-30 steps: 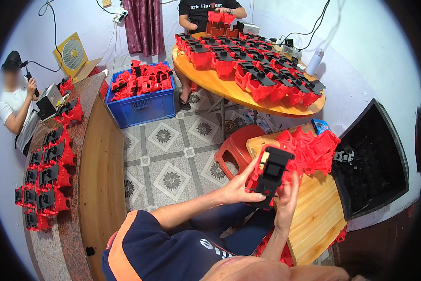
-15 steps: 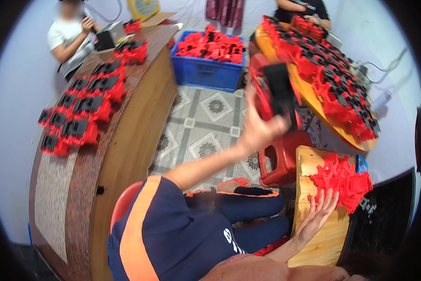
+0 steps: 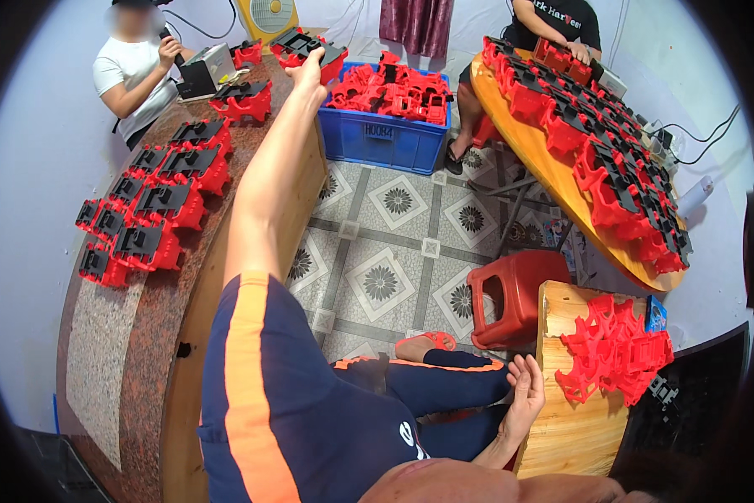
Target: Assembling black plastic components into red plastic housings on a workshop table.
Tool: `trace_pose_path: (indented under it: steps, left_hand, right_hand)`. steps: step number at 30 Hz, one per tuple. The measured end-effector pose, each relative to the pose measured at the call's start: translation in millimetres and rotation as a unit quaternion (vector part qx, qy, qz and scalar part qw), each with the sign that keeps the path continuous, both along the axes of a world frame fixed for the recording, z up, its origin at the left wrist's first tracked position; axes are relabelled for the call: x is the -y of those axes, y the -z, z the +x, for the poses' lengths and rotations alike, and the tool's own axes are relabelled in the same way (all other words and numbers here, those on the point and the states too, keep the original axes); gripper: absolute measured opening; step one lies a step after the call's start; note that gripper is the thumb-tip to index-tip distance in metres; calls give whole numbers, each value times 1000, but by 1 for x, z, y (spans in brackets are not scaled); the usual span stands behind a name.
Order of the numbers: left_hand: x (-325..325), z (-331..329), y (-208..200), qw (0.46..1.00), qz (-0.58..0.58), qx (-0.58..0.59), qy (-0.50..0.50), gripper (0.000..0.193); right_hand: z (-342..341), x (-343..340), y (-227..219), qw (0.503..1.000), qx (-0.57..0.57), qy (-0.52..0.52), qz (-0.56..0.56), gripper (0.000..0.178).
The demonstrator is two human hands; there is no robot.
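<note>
My left arm reaches far forward. My left hand [image 3: 306,74] is closed on the near edge of a red-and-black plastic part [image 3: 312,52], a red frame with a black top plate. The part is over the far end of the stone-topped counter, beside the blue crate [image 3: 383,144]; I cannot tell whether it rests on the counter. My right hand [image 3: 524,392] is open and holds nothing, its fingers loosely bent, beside the left edge of the small wooden table [image 3: 574,444]. On that table lies a heap of bare red plastic frames [image 3: 613,350].
Several red-and-black parts [image 3: 155,201] stand in rows on the left counter [image 3: 163,314]. Many more [image 3: 591,155] cover the orange table [image 3: 553,180], where another person [image 3: 561,29] works. A person in white [image 3: 130,71] stands behind the counter. A red stool [image 3: 520,298] stands on the floor.
My left hand has carried the red-and-black part from beside the orange table leftward and away to the counter's far end. My right hand has drawn back left from the red frames.
</note>
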State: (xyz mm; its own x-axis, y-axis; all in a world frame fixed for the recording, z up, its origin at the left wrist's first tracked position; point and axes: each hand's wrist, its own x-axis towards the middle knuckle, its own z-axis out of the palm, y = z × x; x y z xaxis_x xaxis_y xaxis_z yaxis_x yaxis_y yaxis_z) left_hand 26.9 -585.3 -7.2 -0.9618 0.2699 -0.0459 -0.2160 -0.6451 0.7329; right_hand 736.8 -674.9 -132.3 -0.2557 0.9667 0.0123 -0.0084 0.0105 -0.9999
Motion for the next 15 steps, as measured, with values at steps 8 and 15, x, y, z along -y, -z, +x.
trace_pose_path:
  steps: [8,15]
  left_hand:
    - [-83,-77,53,949,-131,138,-252,83]
    - [-32,-114,51,942,-137,144,-269,50]
  right_hand:
    - [13,37,18,987,94,94,-93,37]
    - [-8,44,14,976,122,79,-161,36]
